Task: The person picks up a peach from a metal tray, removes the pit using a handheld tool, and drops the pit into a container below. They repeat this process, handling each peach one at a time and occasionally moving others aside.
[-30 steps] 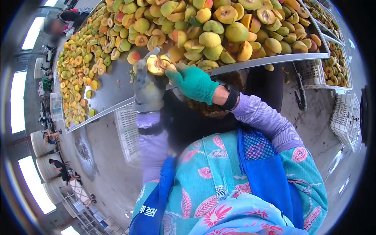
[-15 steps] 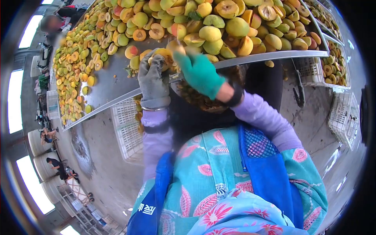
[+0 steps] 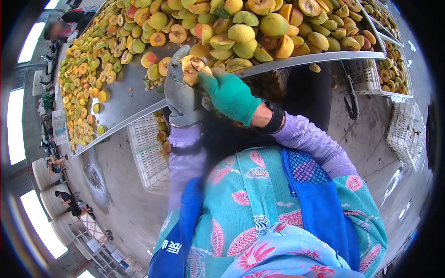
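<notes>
My left hand (image 3: 181,90), in a grey glove, holds a cut fruit half (image 3: 193,69) at the table's near edge, its brown, hollowed cut face turned up. The green-gloved right hand (image 3: 230,95) is closed against the same fruit, its fingertips at the right side of the cut face. Whether a small tool is in those fingers is hidden. Halved yellow-green fruits (image 3: 241,33) are heaped just beyond both hands on the metal table (image 3: 132,99).
White crates stand below the table at left (image 3: 147,153) and at right (image 3: 405,134); another crate (image 3: 394,74) holds fruit halves. A dark-handled tool (image 3: 352,99) hangs at the table's right edge. People (image 3: 69,201) are far off at left.
My left hand has turned and opened out beneath the fruit, showing its cut face. The right hand, blurred before, now rests closed at the fruit. The whole view has shifted slightly.
</notes>
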